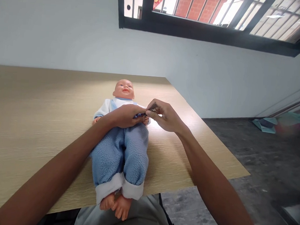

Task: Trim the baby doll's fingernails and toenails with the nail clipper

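Note:
A baby doll in a white top and fuzzy blue overalls lies on its back, head toward the wall and bare feet toward me. Reaching across its belly, my left hand is closed with thumb and fingers around the doll's small hand. My right hand comes from the right, its thumb and fingers pinching a small metal nail clipper. The clipper's front end is at the doll's fingers. Whether it touches them is hidden by my left fingertips.
The doll lies on a light wooden table, its feet over the front edge. The table's right edge slants away beside my right forearm, with grey floor beyond. A barred window is in the wall behind. Light-blue items lie at far right.

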{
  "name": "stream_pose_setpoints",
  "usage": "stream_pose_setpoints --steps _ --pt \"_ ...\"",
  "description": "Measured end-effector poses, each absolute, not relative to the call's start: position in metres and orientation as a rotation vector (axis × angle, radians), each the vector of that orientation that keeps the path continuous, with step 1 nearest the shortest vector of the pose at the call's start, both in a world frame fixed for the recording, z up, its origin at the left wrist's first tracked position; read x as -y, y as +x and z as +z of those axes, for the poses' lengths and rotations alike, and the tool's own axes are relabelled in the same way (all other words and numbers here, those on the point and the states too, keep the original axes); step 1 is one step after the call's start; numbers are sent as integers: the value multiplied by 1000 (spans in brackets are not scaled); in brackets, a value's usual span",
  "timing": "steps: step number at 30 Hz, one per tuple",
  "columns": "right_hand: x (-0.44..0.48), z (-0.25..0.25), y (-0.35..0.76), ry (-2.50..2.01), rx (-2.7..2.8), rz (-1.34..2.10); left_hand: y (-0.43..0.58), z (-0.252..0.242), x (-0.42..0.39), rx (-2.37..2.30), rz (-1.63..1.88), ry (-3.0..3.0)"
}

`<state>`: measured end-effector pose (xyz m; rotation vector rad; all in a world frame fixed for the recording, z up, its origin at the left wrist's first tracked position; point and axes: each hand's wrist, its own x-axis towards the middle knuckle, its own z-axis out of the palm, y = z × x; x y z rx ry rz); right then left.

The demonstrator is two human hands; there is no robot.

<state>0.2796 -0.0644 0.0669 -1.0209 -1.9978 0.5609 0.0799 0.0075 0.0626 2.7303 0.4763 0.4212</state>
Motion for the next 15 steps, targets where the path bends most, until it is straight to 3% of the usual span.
stream_pose_setpoints --steps 15 --pt "67 71 276 -947 1900 713 79 64 -9 -427 409 2722"
